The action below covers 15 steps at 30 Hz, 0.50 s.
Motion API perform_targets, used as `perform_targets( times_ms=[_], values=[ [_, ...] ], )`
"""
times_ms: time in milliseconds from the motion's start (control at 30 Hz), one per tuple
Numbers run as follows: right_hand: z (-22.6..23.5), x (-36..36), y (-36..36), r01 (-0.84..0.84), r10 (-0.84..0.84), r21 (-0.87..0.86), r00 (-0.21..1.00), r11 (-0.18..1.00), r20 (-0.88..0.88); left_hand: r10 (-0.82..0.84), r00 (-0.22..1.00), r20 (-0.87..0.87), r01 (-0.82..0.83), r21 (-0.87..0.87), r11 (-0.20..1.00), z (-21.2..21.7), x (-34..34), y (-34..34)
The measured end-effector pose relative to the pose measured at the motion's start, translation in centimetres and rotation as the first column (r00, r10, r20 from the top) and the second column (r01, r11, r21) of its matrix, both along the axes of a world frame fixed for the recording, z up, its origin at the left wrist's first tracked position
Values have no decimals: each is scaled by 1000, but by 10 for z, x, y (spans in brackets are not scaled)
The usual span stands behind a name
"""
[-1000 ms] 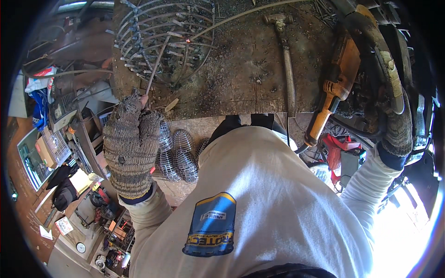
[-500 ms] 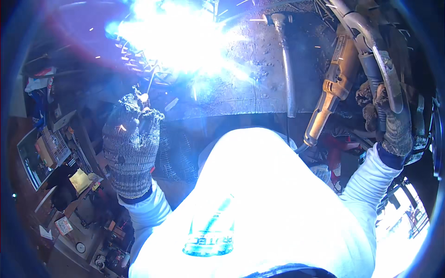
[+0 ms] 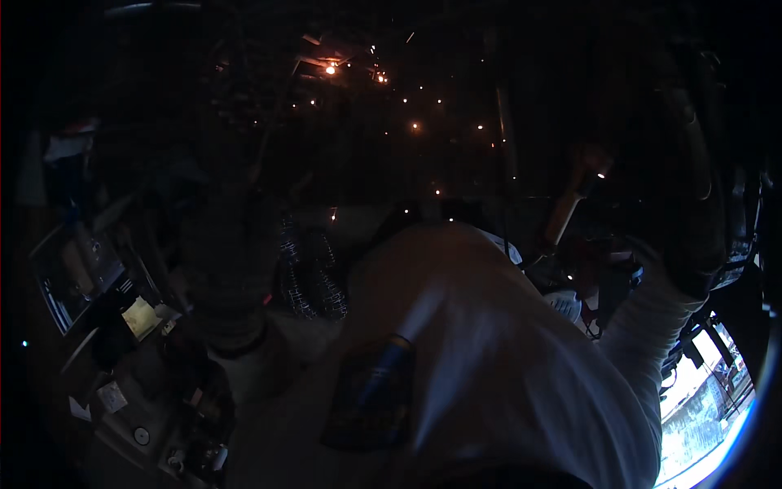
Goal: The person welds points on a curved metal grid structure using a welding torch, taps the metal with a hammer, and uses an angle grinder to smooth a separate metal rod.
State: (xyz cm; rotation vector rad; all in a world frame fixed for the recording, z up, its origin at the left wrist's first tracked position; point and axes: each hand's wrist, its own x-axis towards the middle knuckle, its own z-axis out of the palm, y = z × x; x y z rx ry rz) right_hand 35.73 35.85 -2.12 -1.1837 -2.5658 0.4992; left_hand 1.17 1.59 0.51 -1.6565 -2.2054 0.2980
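Note:
The view is very dark. My gloved left hand is a faint shape at the left, closed round the lower end of a thin metal rod that slants up toward small orange glowing spots. Scattered sparks dot the dark metal workpiece ahead. At the right, my gloved right hand is nearly lost in shadow, closed round a tubular handle beside a curved grey tube. A tan corded power tool, like an angle grinder, lies between that hand and the workpiece.
White cloth covers my front, with a dark patch on it. Cluttered shelving with a framed panel, a yellowish piece and a round dial stands at the left. Daylight enters through a bright opening at the lower right.
The blinding blue-white arc at the upper left has gone out, leaving orange glowing spots and sparks, and the whole scene has turned dark. Both hands appear to have stayed in place.

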Motion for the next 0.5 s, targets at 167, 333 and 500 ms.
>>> perform_targets(
  times_ms=[167,333,500],
  values=[
    [2,-3,-1,26,-29,-103,999,994,-35,-79,995,62,81,-21,997,9,-3,6],
    [4,-8,-1,55,-71,-228,995,972,-63,-21,993,117,8,114,993,0,-1,-3],
    [9,-15,-1,80,-142,-405,982,911,-124,151,872,466,-200,58,978,4,-4,-4]
  ],
)
